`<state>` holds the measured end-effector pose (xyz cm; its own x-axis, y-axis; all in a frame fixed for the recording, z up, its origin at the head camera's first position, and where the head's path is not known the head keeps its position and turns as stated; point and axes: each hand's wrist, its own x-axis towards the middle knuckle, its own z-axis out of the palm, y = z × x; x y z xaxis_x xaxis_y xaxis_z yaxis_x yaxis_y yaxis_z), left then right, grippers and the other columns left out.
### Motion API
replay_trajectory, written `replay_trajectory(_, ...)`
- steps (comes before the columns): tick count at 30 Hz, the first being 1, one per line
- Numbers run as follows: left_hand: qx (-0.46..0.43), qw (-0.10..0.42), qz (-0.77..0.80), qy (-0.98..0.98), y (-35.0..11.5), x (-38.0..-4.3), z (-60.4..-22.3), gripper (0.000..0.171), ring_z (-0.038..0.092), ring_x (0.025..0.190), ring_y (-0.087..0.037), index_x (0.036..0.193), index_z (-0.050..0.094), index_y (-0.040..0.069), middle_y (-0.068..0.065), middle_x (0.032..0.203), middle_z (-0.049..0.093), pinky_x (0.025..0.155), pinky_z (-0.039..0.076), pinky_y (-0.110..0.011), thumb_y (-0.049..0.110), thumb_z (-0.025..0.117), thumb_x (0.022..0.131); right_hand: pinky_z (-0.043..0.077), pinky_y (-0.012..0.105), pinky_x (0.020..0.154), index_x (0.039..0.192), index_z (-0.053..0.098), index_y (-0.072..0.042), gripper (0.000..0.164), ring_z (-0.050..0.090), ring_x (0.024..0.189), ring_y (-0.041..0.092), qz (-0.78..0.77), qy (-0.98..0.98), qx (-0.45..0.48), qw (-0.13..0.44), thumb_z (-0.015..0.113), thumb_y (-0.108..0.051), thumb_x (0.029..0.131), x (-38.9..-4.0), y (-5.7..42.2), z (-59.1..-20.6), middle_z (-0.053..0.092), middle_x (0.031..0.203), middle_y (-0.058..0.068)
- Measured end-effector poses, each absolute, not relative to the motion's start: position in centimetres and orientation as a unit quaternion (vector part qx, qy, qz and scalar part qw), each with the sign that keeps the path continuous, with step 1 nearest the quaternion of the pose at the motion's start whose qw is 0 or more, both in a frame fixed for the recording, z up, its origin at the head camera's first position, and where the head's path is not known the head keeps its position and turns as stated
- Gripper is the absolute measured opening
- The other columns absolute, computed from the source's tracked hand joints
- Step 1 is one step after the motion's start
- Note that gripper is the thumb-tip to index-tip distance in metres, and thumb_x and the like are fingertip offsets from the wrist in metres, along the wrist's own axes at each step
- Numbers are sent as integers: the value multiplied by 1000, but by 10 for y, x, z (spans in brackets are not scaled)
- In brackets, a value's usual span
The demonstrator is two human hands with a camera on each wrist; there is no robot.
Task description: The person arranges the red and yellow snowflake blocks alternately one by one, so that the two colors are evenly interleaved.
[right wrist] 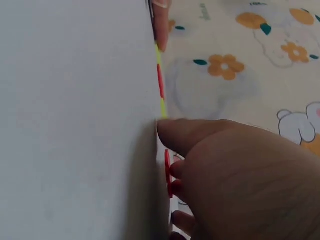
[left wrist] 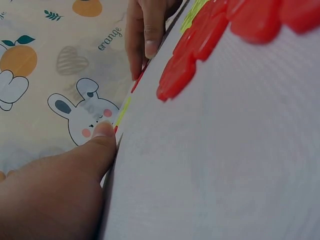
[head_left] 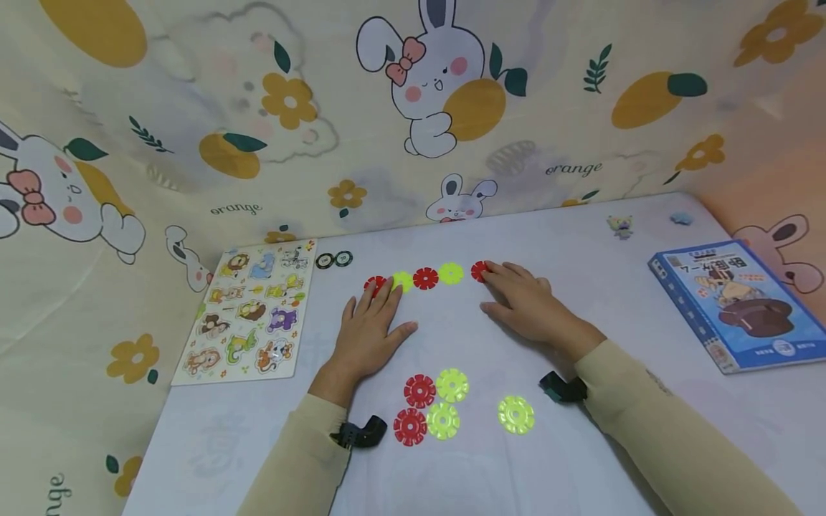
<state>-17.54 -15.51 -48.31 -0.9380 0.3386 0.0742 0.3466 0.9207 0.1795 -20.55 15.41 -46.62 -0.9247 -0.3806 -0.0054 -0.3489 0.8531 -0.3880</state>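
A row of notched plastic discs, red and yellow-green by turns, crosses the white table. My left hand lies with fingers extended, fingertips on the red disc at the row's left end and the yellow-green disc beside it. In the middle sit a red disc and a yellow-green disc, untouched. Beyond a gap, my right hand touches the right-end red disc with its fingertips, partly covering it. In the right wrist view that red disc appears edge-on beneath the fingers.
Nearer me lie two red discs, two yellow-green discs and a separate yellow-green disc. An animal puzzle board and two black round pieces are left. Right are a blue box, a small figure and a blue piece.
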Motion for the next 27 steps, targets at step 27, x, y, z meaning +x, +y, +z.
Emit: replay_trajectory(27, -173, 12, -96, -980, -156, -176, -485, 80, 0, 144, -25, 154, 19, 25, 3, 159, 9, 110, 5, -57, 71, 31, 90, 24, 59, 105, 150, 31, -28, 71, 24, 139, 26, -414, 900, -126, 54, 56, -56, 90, -203, 157, -463, 24, 155, -1)
